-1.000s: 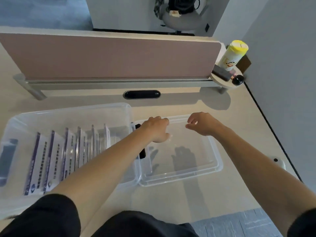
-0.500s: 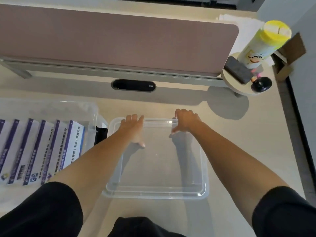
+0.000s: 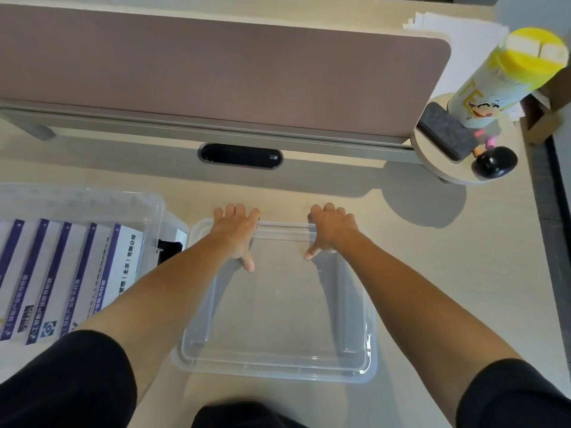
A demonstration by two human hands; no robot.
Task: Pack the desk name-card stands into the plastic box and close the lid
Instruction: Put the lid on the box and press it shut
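Observation:
A clear plastic lid [image 3: 278, 370] lies upside down on the desk in front of me. My left hand [image 3: 236, 234] and my right hand [image 3: 329, 231] both grip its far edge, fingers curled over the rim and thumbs pointing down inside. To the left stands the clear plastic box [image 3: 154, 211], partly out of view. Several white name-card stands [image 3: 77, 273] with purple stripes stand in a row inside it. A black latch [image 3: 168, 253] shows on the box's right end.
A pink desk divider [image 3: 216, 72] runs along the back, with a black cable slot [image 3: 239, 156] below it. At the right, a round shelf [image 3: 432, 168] carries a yellow-capped wipes canister [image 3: 500, 75], a dark eraser [image 3: 446, 134] and a black ball [image 3: 494, 162].
My view has shifted right and closer to the lid. Both hands have slid forward from above the lid and closed on its far edge.

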